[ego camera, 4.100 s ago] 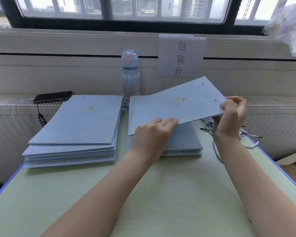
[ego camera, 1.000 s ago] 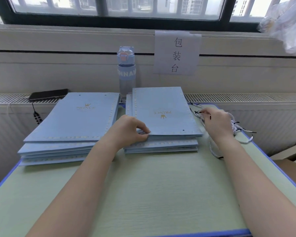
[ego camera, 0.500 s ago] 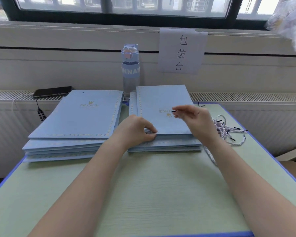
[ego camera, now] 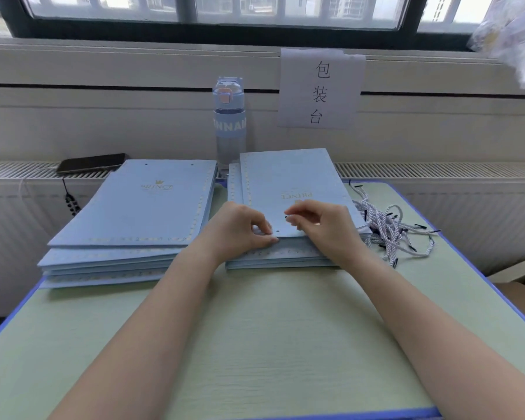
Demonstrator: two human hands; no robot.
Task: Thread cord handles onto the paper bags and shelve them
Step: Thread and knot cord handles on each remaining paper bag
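Your left hand [ego camera: 240, 230] pinches the near edge of the top bag [ego camera: 285, 177] on the right-hand stack [ego camera: 270, 259], steadying its hole [ego camera: 278, 229]; your right hand [ego camera: 326, 230] pinches a cord tip [ego camera: 286, 217] just beside it.

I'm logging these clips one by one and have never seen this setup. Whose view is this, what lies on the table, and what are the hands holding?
There is no machine here. A person works with bare hands, and a single camera worn on the head looks forward and down, so both arms reach in from the bottom edge. On the green table lie two piles of flat blue paper bags, the left stack and the right stack, with loose cords heaped at the right. Behind them are a water bottle, a phone on the radiator ledge, and a paper sign on the wall. The left hand pinches the near edge of the top bag of the right stack, beside a punched hole. The right hand pinches a cord by its black tip, close to that hole but not yet through it.
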